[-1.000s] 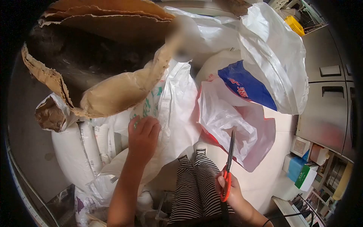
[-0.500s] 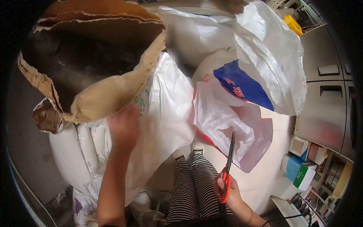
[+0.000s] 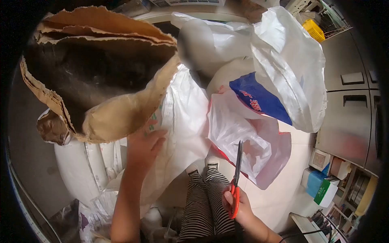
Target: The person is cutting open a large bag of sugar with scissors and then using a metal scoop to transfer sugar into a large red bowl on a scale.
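Observation:
Scissors with orange-red handles point upward in my right hand, whose fingers are closed round the handles. The blades look closed and overlap the open white bag with red edges in this view. On the other side, my left hand is right under the rim of a large brown paper sack. Its fingers are slightly apart over a tall white woven bag with green print. The sack's torn mouth gapes wide, dark inside.
A white bag with a blue panel stands at the back right, beside steel cabinet doors. White packed sacks stack at the left. Boxes and a shelf line the right side. A yellow basket sits at the upper right.
My left hand has shifted slightly right and down from the paper sack, its fingers now showing. The scissors have moved a little left and stand more upright. The view has tilted slightly up.

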### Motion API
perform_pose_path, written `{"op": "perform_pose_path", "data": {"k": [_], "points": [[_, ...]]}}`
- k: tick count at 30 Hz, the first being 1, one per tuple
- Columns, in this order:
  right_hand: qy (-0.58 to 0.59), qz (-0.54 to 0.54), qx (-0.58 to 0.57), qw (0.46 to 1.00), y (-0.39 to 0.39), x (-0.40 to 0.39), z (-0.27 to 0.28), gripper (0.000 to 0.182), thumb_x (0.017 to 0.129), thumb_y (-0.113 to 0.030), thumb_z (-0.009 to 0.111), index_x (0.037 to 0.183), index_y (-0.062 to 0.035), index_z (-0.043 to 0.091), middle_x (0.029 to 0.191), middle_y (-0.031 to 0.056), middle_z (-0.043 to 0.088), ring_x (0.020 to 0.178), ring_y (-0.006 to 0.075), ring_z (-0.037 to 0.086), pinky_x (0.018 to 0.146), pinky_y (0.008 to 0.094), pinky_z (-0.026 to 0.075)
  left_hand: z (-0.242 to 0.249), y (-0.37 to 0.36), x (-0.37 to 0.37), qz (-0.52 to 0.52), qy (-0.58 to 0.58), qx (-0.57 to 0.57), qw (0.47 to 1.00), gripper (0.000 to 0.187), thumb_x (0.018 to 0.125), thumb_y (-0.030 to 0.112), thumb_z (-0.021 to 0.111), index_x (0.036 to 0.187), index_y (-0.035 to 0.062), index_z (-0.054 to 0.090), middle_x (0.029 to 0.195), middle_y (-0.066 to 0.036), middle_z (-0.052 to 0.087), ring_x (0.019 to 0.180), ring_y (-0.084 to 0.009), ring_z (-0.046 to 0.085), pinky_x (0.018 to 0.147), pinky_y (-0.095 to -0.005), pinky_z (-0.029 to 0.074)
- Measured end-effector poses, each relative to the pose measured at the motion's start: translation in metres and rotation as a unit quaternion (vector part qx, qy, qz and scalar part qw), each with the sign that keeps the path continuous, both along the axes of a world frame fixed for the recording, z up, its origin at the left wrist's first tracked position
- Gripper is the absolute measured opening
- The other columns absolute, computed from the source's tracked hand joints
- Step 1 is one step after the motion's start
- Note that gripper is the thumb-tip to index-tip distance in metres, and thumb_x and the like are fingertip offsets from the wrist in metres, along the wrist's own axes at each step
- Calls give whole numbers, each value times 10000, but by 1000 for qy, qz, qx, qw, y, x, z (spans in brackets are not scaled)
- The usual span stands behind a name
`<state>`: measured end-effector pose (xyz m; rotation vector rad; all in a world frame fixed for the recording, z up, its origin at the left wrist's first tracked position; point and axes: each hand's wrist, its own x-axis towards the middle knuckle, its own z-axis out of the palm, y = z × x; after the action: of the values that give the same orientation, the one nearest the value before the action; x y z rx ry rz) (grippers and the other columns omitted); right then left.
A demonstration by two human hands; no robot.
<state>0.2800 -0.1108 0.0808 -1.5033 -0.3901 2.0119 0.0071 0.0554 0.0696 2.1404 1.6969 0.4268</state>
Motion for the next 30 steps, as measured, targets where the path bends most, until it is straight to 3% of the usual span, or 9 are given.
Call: {"op": "perform_pose_path", "data": {"k": [5,11,17,20,23,27,29,30], "points": [[6,-5,0,1000,3,-3,-1,269,958,-276,523,986,-12,482,636,20,462,497,109,411,461,246,338,-5,2,6,-86,68,60,992,174,692,80,711,847,100,633,1036,-52,591,1036,-281,523,905,-426,392],[-1,-4,-7,1000,6,-2,2,265,962,-281,517,983,-19,479,644,24,466,501,110,426,459,245,351,-23,-6,3,-113,49,105,987,148,735,42,643,853,60,556,977,-66,576,967,-291,514,887,-436,389],[7,-18,-16,1000,1,7,-3,241,961,-269,518,958,-32,475,657,20,466,512,109,437,461,245,360,-30,-18,10,-69,19,157,985,121,761,39,629,860,47,560,972,-93,572,949,-311,521,862,-439,403],[-7,-29,-47,998,7,11,3,132,952,-170,543,928,-88,441,668,-20,442,520,71,419,447,224,345,-18,-18,6,7,10,179,984,94,791,38,615,864,42,555,970,-100,569,931,-320,526,849,-445,411],[-13,-23,-46,999,7,13,-1,132,948,-172,550,932,-87,450,674,-24,447,522,66,421,452,217,342,-10,-20,2,-3,21,178,984,70,821,39,599,869,32,549,960,-120,567,930,-323,528,858,-435,412],[-10,2,-9,1000,7,10,0,213,958,-246,517,958,-38,470,635,12,452,498,99,428,453,239,354,20,-23,-9,107,-22,206,972,51,867,44,525,890,3,545,969,-154,574,951,-295,541,889,-396,407],[-4,6,-26,1000,11,8,6,219,957,-249,518,964,-36,471,634,13,453,495,98,427,451,237,351,27,-20,-12,179,-48,156,970,109,893,89,504,914,-4,555,1018,-157,581,979,-292,550,906,-387,407],[-5,14,-25,1000,12,6,5,221,957,-250,518,968,-34,472,635,14,455,495,97,427,450,237,351,25,-21,-13,152,-44,96,983,113,890,101,518,922,4,566,1040,-154,583,996,-298,551,914,-386,408]]}}
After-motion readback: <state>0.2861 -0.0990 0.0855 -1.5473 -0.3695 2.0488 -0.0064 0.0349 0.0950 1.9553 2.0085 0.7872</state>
